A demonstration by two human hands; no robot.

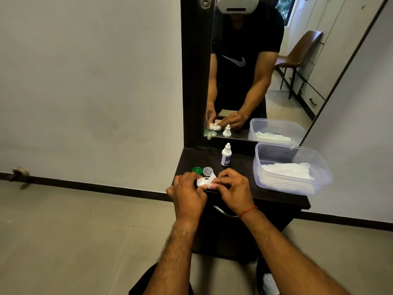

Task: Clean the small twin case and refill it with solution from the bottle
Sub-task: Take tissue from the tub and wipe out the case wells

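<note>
Grey painted wall (85, 81) fills the left side and meets a beige tiled floor (63, 231) along a dark skirting strip (85, 185). At the near left corner of the dark wooden dresser top (244, 165), two loose round caps lie side by side just beyond the hands: a green plastic cap (197, 170) and a clear plastic cap (207, 171).

The left hand (188, 195) curls its fingers round the left end of the small white plastic twin case (201, 182) at the dresser's front edge. Whether the case rests on the top cannot be told. Its long axis runs left to right, from one hand toward the other, and fingers hide most of it. The right hand (234, 188), with a red thread (247, 211) at the wrist, pinches a scrap of white tissue (212, 177) against the case's right half.

Behind the hands a small white dropper bottle with a blue label (225, 155) stands upright, nozzle pointing up. A curved metal drawer handle (223, 212) shows below the dresser edge. To the right sits a clear plastic tub (319, 167) holding folded white tissues (285, 171). A dark-framed mirror (194, 71) rises behind and reflects a brown chair (302, 52).
</note>
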